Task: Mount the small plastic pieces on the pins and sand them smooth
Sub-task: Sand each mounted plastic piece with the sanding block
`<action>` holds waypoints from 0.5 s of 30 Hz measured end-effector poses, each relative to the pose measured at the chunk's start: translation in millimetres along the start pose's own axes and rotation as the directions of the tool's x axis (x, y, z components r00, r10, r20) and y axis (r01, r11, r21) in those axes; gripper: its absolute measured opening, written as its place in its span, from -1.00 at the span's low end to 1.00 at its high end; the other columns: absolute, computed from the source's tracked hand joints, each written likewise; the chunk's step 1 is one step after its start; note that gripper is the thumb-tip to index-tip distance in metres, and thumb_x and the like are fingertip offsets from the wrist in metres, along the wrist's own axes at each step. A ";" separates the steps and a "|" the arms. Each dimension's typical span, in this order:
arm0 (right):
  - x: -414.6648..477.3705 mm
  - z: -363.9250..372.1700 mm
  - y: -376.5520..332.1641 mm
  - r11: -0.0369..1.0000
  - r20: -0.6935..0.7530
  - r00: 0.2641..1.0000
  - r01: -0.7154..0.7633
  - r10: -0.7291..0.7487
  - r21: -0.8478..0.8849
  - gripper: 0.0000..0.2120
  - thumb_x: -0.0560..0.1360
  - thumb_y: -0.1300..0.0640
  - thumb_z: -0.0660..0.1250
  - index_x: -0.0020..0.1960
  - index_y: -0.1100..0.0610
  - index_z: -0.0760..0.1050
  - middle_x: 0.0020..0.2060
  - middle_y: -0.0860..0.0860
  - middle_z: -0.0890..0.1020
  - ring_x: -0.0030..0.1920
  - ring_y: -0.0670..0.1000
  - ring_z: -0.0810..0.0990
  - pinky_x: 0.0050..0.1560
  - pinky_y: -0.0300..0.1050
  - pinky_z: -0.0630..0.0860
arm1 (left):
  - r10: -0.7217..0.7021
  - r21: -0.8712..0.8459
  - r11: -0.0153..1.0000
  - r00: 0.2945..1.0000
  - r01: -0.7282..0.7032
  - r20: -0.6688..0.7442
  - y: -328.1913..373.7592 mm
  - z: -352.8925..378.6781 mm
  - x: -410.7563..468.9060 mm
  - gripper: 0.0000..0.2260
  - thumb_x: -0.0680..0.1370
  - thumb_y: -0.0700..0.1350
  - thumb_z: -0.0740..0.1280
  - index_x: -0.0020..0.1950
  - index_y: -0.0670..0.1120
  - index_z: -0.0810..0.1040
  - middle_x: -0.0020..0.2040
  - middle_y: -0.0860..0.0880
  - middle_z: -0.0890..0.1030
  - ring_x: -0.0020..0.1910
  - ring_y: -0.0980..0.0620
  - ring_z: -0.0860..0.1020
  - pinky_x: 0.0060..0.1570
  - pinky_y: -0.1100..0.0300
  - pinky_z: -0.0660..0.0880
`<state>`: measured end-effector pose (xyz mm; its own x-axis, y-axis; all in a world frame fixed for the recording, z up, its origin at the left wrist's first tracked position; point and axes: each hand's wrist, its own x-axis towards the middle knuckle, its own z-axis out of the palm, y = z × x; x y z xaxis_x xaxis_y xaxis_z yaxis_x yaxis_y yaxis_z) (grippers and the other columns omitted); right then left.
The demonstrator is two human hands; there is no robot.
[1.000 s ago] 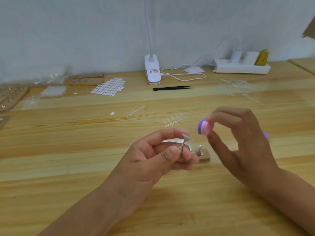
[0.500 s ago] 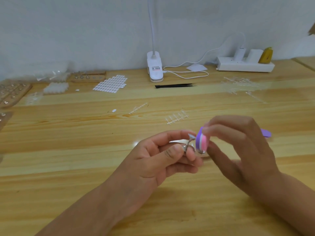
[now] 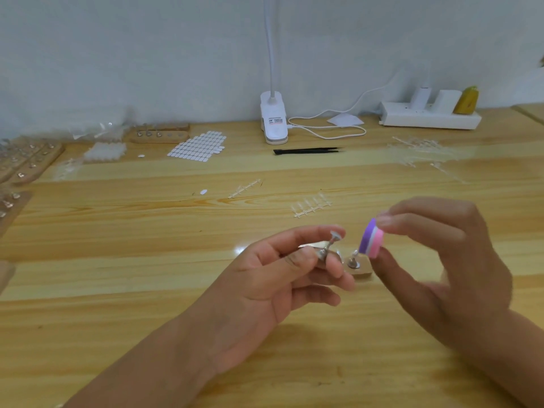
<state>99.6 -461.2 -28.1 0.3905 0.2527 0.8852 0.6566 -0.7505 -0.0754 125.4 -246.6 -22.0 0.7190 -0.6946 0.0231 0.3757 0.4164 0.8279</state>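
My left hand [image 3: 282,272] pinches a small metal pin [image 3: 325,251] between thumb and fingers; a small pale plastic piece [image 3: 336,234] sits on the pin's tip. My right hand [image 3: 444,260] pinches a purple, white and pink sanding block [image 3: 371,237] just right of that piece, a short gap apart from it. Below the block a small wooden base [image 3: 361,269] lies on the table with another pin [image 3: 352,260] standing in it.
On the wooden table lie clear plastic sprues [image 3: 312,205], a sheet of white pieces [image 3: 197,146], black tweezers [image 3: 306,150], a white clip lamp [image 3: 273,119] with its cable, and a power strip [image 3: 429,114]. Wooden pin blocks [image 3: 160,134] sit at the back left.
My right hand brought the sanding block against the piece on the pin, then drew it back to the right. My left hand kept holding the pin in nearly the same place.
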 end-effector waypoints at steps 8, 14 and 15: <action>0.3 -2.7 -21.0 0.897 0.046 0.993 -0.117 0.107 0.427 -0.84 0.62 0.07 0.26 0.17 0.10 0.44 0.04 -0.06 0.58 0.06 0.00 0.63 0.07 -0.10 0.51 | 0.024 0.064 0.998 1.000 -0.023 -0.011 -3.0 5.5 -1.2 -0.72 0.59 -0.17 0.24 0.28 -0.12 0.56 -0.10 -0.05 0.64 -0.03 0.01 0.64 -0.01 0.11 0.57; -0.8 0.2 -25.4 0.842 0.115 0.982 -0.189 0.152 0.505 -0.81 0.65 0.06 0.23 0.24 0.07 0.36 0.09 0.00 0.61 0.16 0.04 0.66 0.10 -0.08 0.56 | 0.058 0.103 0.993 0.997 -0.053 -0.043 -5.7 8.4 0.2 -0.71 0.56 -0.09 0.26 0.25 -0.09 0.57 -0.08 -0.14 0.63 -0.10 -0.04 0.65 -0.07 0.10 0.57; -0.9 0.2 -25.4 0.843 0.115 0.981 -0.194 0.157 0.502 -0.80 0.66 0.05 0.22 0.24 0.09 0.36 0.07 0.01 0.62 0.17 0.04 0.66 0.11 -0.09 0.56 | 0.085 0.146 0.986 0.995 -0.075 -0.060 -6.5 9.5 0.4 -0.71 0.55 -0.08 0.26 0.23 -0.08 0.58 -0.10 -0.14 0.64 -0.12 -0.04 0.65 -0.09 0.11 0.57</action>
<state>82.7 -442.2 -27.2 0.5604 0.2006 0.8035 0.8016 -0.3753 -0.4654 117.6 -255.1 -22.0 0.7821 -0.6203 0.0597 0.2311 0.3776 0.8967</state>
